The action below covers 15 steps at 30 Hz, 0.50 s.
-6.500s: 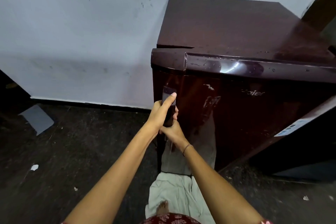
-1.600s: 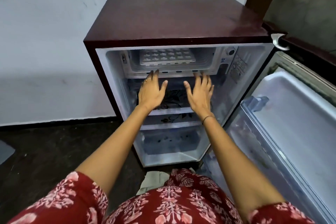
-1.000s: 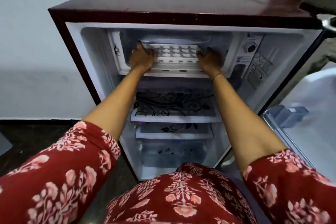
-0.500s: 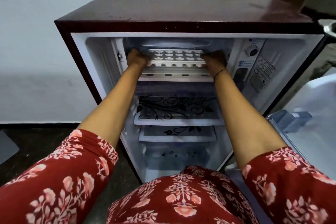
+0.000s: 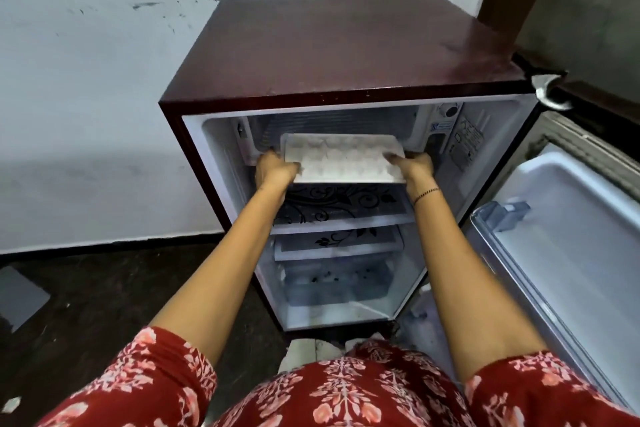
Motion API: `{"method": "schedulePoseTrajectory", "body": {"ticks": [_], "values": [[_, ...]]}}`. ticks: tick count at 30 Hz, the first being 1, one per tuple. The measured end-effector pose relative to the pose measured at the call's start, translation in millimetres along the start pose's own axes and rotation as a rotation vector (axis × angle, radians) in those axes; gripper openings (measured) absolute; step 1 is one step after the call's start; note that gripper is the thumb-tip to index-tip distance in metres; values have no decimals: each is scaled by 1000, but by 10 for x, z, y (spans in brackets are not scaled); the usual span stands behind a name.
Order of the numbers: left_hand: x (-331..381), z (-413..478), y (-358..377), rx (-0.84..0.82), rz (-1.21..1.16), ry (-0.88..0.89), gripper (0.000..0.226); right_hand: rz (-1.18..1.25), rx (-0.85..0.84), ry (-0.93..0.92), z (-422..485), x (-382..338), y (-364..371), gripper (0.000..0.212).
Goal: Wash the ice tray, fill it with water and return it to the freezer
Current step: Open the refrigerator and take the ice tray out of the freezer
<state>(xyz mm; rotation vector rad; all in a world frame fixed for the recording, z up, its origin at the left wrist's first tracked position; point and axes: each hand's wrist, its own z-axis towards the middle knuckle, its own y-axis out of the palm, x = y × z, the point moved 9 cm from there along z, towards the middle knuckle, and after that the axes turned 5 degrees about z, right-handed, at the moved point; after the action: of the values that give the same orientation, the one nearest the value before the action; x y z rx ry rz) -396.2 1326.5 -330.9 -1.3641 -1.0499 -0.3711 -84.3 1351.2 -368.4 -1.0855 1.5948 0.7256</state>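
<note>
Ice tray (image 5: pixel 341 159) held at mouth of freezer compartment (image 5: pixel 332 120), partly out, above patterned shelf (image 5: pixel 346 206). Tray ends gripped by left hand (image 5: pixel 275 170) and right hand (image 5: pixel 412 166), one at each end, fingers curled round rim. Fridge door (image 5: pixel 571 239) swung open at right. Judged: only retrieval underway; washing, filling, return to freezer not yet done. Tray contents cannot be told.
</note>
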Motion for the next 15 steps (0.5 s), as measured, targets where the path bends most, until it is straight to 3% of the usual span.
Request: {"method": "schedulePoseTrajectory", "body": {"ticks": [3,10,15], "values": [[-185,-198,-38,-44,-66,-35,42,-15,68,24,-289,161,-154,55],[-678,-663,-77,-104,-241,-73,40,69,127,30,-984,508,-420,15],[-1124,-993,-85,-131,-217,-170,37,46,96,69,-1351,842,-575,16]]}}
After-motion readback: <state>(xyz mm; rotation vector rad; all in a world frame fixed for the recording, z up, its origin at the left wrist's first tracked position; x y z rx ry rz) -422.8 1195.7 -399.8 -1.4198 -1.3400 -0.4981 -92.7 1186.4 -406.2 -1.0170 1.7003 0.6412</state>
